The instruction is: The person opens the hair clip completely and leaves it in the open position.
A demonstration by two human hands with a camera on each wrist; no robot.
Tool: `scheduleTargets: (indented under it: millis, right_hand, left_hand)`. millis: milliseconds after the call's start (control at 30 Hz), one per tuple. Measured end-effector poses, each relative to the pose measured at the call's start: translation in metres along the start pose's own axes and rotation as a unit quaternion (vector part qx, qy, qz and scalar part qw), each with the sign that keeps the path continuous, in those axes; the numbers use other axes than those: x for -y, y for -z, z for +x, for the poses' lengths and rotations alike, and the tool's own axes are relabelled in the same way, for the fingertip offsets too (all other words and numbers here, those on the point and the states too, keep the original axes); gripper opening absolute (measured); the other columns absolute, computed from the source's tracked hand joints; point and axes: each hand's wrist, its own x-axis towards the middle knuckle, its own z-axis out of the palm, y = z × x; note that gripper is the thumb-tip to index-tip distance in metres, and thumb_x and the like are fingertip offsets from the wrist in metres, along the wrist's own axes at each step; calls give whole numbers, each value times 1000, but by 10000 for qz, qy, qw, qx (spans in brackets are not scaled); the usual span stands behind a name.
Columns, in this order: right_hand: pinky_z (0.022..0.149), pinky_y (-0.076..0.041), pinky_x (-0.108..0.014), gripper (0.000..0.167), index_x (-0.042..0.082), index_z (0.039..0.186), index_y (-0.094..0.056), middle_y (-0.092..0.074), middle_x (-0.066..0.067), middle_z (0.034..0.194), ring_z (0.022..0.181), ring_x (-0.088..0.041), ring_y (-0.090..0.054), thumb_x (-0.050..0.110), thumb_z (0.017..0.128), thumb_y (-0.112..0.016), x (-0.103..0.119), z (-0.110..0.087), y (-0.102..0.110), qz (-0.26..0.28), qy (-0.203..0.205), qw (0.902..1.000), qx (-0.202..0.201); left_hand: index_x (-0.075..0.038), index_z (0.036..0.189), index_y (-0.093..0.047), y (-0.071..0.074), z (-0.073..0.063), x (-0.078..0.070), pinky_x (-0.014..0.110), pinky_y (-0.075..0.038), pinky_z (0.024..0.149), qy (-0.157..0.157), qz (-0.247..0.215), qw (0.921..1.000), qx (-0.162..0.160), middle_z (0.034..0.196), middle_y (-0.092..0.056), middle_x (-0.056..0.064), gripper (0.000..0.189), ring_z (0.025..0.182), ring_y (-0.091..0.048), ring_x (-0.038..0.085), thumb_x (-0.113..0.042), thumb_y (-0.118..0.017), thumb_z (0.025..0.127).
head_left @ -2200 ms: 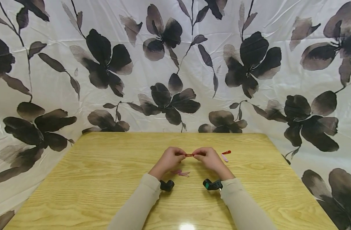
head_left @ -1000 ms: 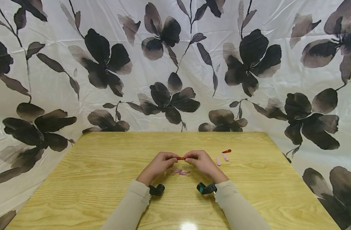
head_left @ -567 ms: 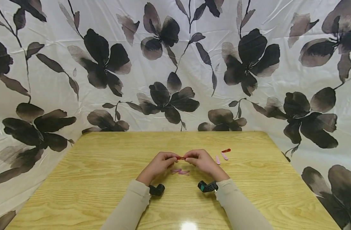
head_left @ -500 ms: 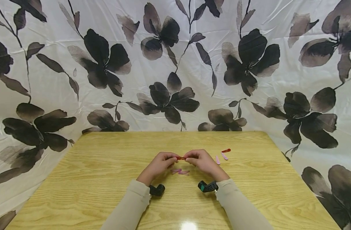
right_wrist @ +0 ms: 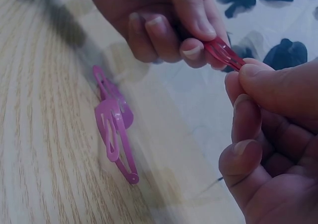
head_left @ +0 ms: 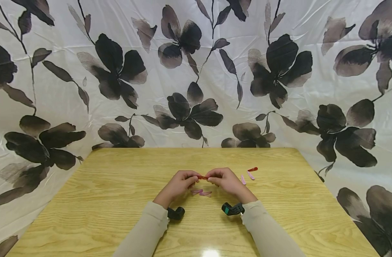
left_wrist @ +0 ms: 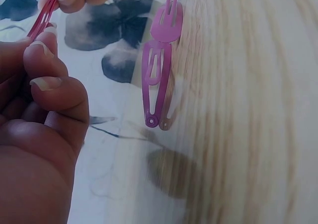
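Between both hands, above the middle of the table, is a red snap hair clip. My left hand pinches one end of it with thumb and fingers. The other end is pinched by my right hand. In the right wrist view the red clip spans the small gap between the fingertips, its ends covered. Just below the hands lie two pink snap clips, one overlapping or touching the other. The left wrist view shows the nearer pink clip with its inner tongue lifted from the frame.
Right of my right hand, two light pink clips and a red clip lie on the wooden table. A floral cloth hangs behind the table. Each wrist wears a black camera mount.
Both hands have shifted left and slightly nearer with the red clip between them. A light pink clip beside the right hand has come into view. Over the last second the hands have hardly moved.
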Motion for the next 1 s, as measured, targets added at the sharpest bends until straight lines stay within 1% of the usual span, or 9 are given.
scheduleTargets:
  millis: [100,167,367,433,567,667,833,900,1000]
  right_hand:
    - [69,-49,-40,16,8,105,-71,-67,-23,104,84,-43,-56,15,96,-60,0,-1,0,36,16,10000,40]
    - [69,-49,-39,16,7,105,-71,-66,-24,104,84,-43,-56,16,96,-60,0,-1,1,64,35,10000,65]
    - [67,-48,-38,17,7,105,-71,-66,-25,104,84,-46,-54,16,96,-60,0,-1,1,101,56,9999,129]
    - [67,-48,-37,17,7,105,-71,-66,-25,104,84,-46,-53,16,96,-60,1,-2,1,96,70,9998,141]
    - [67,-47,-37,16,7,105,-71,-65,-26,102,82,-45,-53,16,96,-60,1,-2,1,98,90,9998,179]
    - [66,-47,-36,16,6,104,-71,-65,-27,101,79,-39,-54,16,96,-61,0,-1,1,71,94,9998,174]
    - [66,-48,-37,16,4,103,-71,-66,-25,99,75,-31,-54,14,95,-61,-1,0,1,21,67,10000,32]
    - [66,-48,-38,16,3,103,-71,-66,-25,99,76,-33,-55,14,95,-62,-1,0,1,12,60,10000,-18]
    - [66,-48,-38,17,2,104,-71,-66,-26,101,79,-41,-54,12,94,-62,1,0,0,73,6,10000,-53]
  left_hand:
    - [10,112,-65,1,1,2,27,-37,58,-44,1,10000,40,85,-54,33,27,65,-44,20,-8,-48,101]
    - [9,111,-65,1,3,5,26,-38,58,-50,19,10000,48,87,-53,35,26,66,-44,20,-8,-48,101]
    - [7,112,-66,3,13,25,24,-37,56,-30,36,10000,17,85,-54,32,27,66,-44,19,-10,-47,102]
    - [6,112,-66,3,14,28,24,-36,56,-40,48,10000,-17,83,-54,29,27,65,-44,18,-11,-48,102]
    - [2,110,-68,2,15,31,24,-36,56,-52,105,9999,-92,78,-55,19,25,64,-44,17,-13,-50,101]
    - [1,109,-68,1,14,30,25,-38,58,-83,87,9999,-48,77,-55,14,24,65,-44,15,-12,-50,101]
    - [1,108,-69,0,14,29,29,-41,60,-169,74,9998,-1,80,-56,21,24,64,-45,15,-12,-51,101]
    - [0,108,-69,0,15,29,29,-41,60,-179,105,9998,-39,81,-57,24,23,63,-45,16,-13,-52,100]
    - [0,108,-70,0,15,29,29,-41,60,-152,115,9998,-95,82,-57,25,23,64,-45,17,-14,-53,100]
